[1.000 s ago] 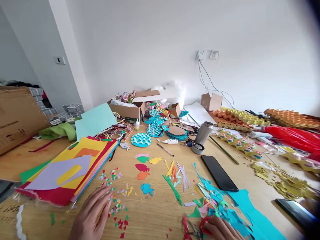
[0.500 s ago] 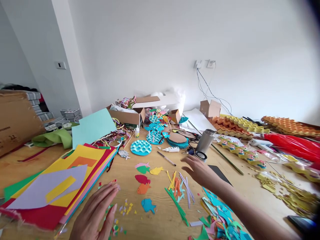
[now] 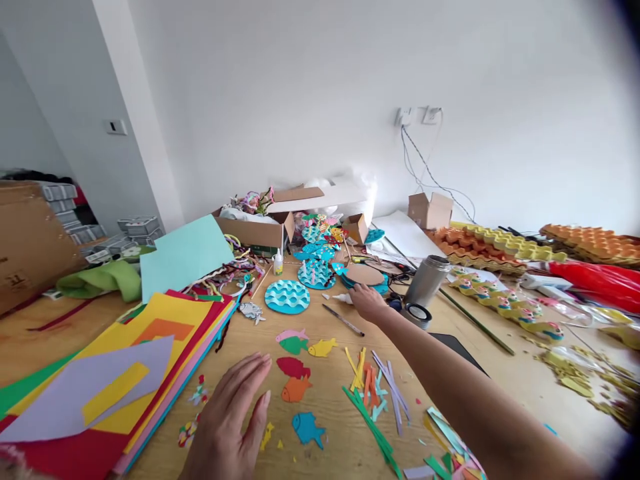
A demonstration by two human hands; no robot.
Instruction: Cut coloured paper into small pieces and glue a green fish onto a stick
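Observation:
My right hand (image 3: 367, 301) reaches across the table with its fingers closed over a white glue bottle (image 3: 343, 297); only the nozzle end shows to the left of the fingers. My left hand (image 3: 233, 413) is at the near side, open, fingers stretched out and thumb apart, holding nothing. Right of it lie paper fish: a blue fish (image 3: 308, 428), an orange fish (image 3: 295, 389), a red fish (image 3: 293, 367), a yellow fish (image 3: 323, 347), and a green fish (image 3: 293, 345) overlapping a pink one. A pen (image 3: 343, 320) rests just in front of my right hand.
Coloured paper sheets (image 3: 180, 307) are stacked at left. Paper strips (image 3: 370, 427) lie below my right forearm. A round blue wavy piece (image 3: 287, 296) and a second glue bottle (image 3: 278, 263) stand farther back. A metal flask (image 3: 428, 280), its lid (image 3: 418, 313) and egg trays (image 3: 590, 241) are right.
My right hand has moved forward and left from near the flask lid onto the glue bottle. My left hand has shifted right, towards the paper fish, and the view has turned slightly.

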